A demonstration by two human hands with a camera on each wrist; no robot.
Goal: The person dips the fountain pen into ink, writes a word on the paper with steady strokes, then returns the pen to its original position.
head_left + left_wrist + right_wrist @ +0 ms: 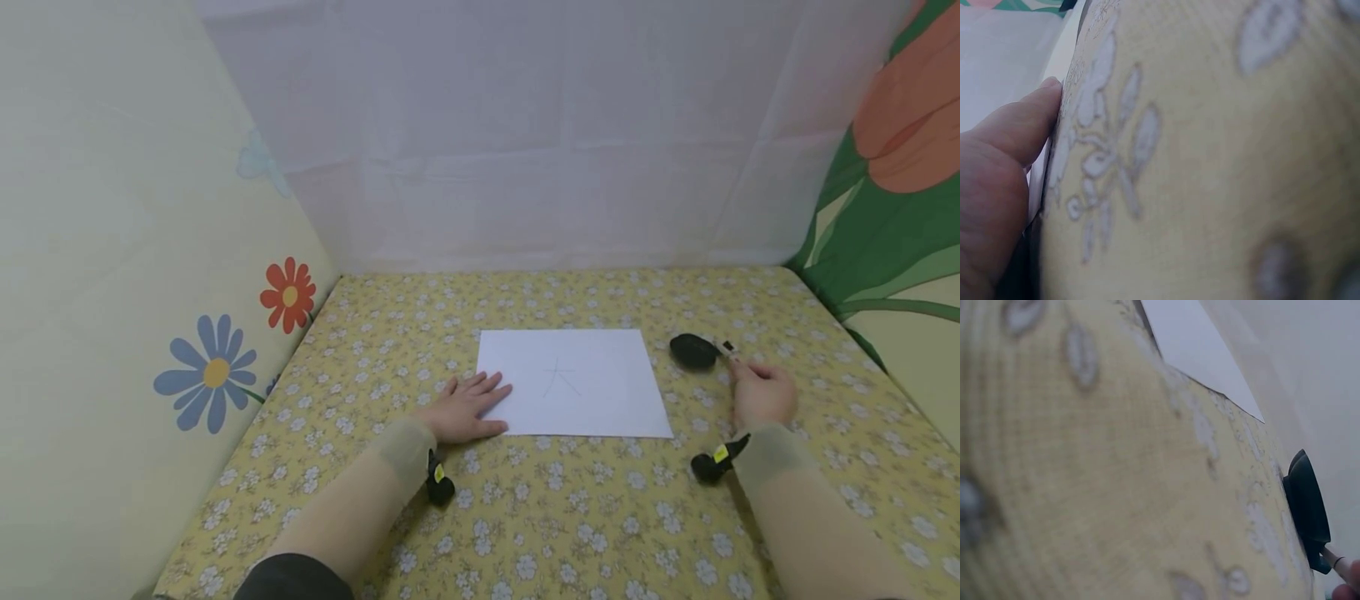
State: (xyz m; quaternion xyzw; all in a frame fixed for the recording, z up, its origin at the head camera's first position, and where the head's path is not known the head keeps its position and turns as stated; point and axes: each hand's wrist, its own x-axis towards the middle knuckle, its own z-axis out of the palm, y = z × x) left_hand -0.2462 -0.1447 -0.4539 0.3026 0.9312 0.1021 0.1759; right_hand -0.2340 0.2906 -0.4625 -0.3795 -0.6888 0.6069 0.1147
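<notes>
A white sheet of paper [600, 392] lies on the patterned cloth, bearing a thin-lined character [561, 379] like 大. My left hand [468, 408] rests on the sheet's left edge, fingers spread; its thumb side [997, 175] shows in the left wrist view. To the right of the paper sits a black oval dish [693, 352]. My right hand [763, 393] pinches a slim, pale-handled stick [1337, 559] whose far end is at the dish's near right side. The right wrist view shows the dark dish [1307, 500] edge-on, with only a bit of fingertip.
Yellow flowered cloth [555, 517] covers the table. A white sheet hanging [525, 167] closes off the back. Flower-printed panels stand at the left [112, 292] and right [900, 208]. Each wrist wears a small black camera on a strap.
</notes>
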